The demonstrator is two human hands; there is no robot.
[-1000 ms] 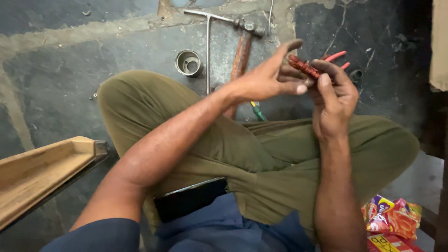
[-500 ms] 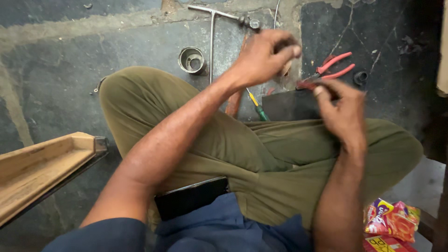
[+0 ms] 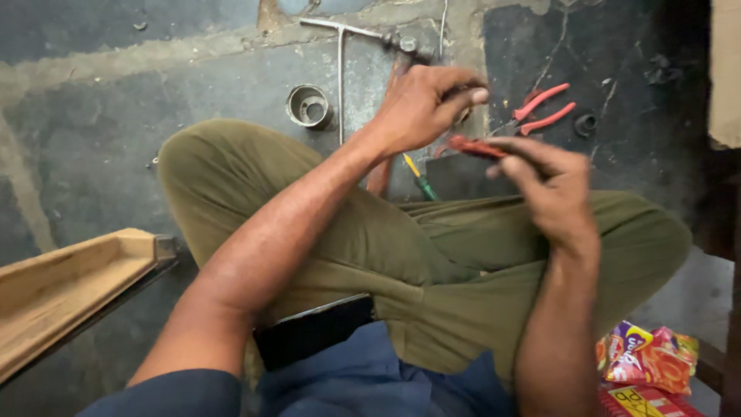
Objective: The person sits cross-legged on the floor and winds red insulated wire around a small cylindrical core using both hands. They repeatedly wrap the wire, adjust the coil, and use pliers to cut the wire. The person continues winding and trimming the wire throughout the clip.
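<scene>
Head view, steeply downward, close

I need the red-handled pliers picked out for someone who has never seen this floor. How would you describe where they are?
Start at the dark stone floor beyond the person's folded knees in olive trousers. Just past the right hand, toward the upper right, lie the pliers, handles spread. Their two red grips set them apart from the grey metal T-shaped tool and the small metal ring further left.

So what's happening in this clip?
A person sits cross-legged on a dark stone floor. The right hand holds a small reddish tool, and the left hand is closed just above its tip; what it grips is unclear. Red-handled pliers, a metal ring and a T-shaped metal rod lie on the floor beyond.
</scene>
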